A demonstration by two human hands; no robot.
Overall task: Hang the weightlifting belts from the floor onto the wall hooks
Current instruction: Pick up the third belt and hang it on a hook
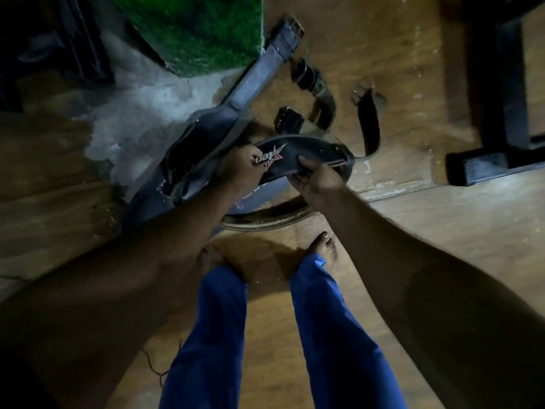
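A wooden floor (pixel 398 225) fills the view. A long grey belt (pixel 250 84) stretches toward 12 o'clock. At centre, a black star-logo belt (pixel 298 156) is gripped by both hands: left hand (pixel 240 166) at its 9 o'clock end, right hand (pixel 317 180) at 3 o'clock.

Both bare arms are stretched toward the frame's centre; the left hand (pixel 241 163) and right hand (pixel 317 178) are curled, fingers (pixel 305 160) clamped in a grip.

Star-logo belt (pixel 298 160) held between left hand (pixel 240 166) and right hand (pixel 317 180), above belts heaped on floor (pixel 398 225); bench frame (pixel 501 113) right.
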